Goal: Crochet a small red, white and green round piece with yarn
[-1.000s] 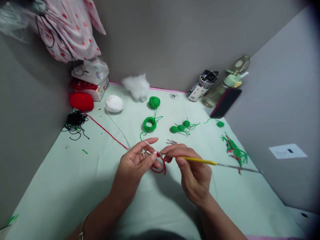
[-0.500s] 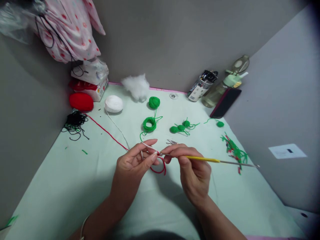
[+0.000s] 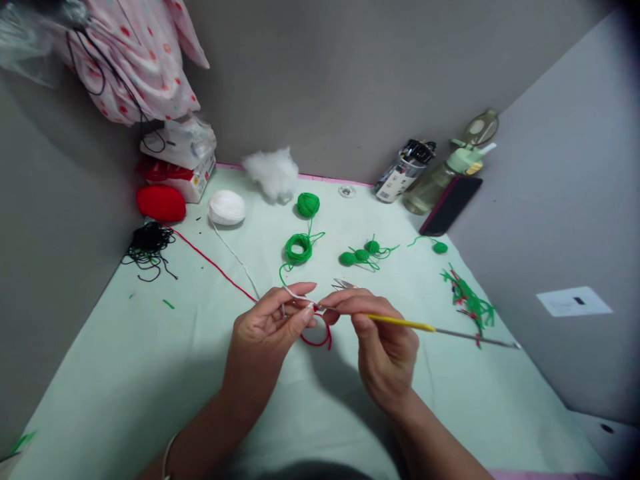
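Note:
My right hand [image 3: 385, 347] pinches a crochet hook [image 3: 430, 328] with a yellow grip, its metal tail pointing right. The hook's tip meets my left hand [image 3: 267, 330], whose fingers pinch a small piece of work where white yarn [image 3: 235, 253] and red yarn [image 3: 213, 263] come together. A loop of red yarn hangs below the fingers. The white strand runs back to a white ball [image 3: 227, 207], the red strand to a red ball [image 3: 161, 203].
On the pale green table cover [image 3: 125, 373] lie a black yarn tangle [image 3: 149, 241], green yarn coils [image 3: 299, 248], small green crocheted balls [image 3: 361, 255], yarn scraps [image 3: 467, 300], stuffing [image 3: 273, 172], a bottle [image 3: 445, 175], a phone [image 3: 451, 204] and small scissors [image 3: 343, 285]. Grey walls enclose the corner.
The hands stay almost in place; the hook's tail dipped and rose slightly, and my left index finger shifted a little over the white strand.

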{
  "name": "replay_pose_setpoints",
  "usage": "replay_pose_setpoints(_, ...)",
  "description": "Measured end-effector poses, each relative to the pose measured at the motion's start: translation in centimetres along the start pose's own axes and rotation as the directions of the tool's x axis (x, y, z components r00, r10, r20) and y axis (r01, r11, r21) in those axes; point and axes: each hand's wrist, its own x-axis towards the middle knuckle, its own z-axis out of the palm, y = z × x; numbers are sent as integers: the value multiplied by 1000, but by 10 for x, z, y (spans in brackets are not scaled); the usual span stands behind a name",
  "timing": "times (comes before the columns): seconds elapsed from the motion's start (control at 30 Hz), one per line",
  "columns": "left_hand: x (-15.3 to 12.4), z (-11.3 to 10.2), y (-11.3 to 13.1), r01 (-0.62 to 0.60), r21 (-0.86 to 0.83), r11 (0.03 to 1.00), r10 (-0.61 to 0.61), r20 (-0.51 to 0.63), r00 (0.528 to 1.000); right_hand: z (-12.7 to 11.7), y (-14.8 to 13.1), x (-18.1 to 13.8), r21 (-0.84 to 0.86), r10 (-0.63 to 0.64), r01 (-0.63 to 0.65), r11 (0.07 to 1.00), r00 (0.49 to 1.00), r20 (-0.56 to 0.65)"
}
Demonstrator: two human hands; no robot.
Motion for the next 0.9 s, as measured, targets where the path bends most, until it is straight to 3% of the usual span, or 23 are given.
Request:
replay_pose_setpoints(0.27, 0, 3, -3, -207, 182, 961, 226, -91, 970, -4, -1, -1, -219, -180, 208, 953, 974, 140)
replay_pose_setpoints(0.4, -2, 0, -9, -395, 377, 838, 448, -60, 892, -2, -4, -6, -468, -254, 334, 818, 940, 226)
replay_pose_setpoints(0.5, -2, -1, -13, -385, 390, 837, 447, -78, 891, 0, -2, -10, -551, -319, 386, 740, 922, 219)
replay_pose_setpoints(0.57, -3, 0, -13, -335, 335, 881, 390, -111, 914, 0, 1, -11, -504, -341, 407, 761, 913, 222)
replay_pose_setpoints(0.63, -4, 1, -13, -295, 284, 912, 341, -129, 931, -1, 4, -10, -389, -316, 374, 842, 926, 206)
replay_pose_setpoints(0.73, -5, 2, -12, -276, 270, 923, 320, -138, 937, -1, 5, -4, -169, -214, 227, 959, 972, 91)
replay_pose_setpoints(0.9, -6, 2, -12, -314, 332, 890, 375, -139, 916, 3, 7, 5, 1, -26, 26, 1000, 1000, -1)
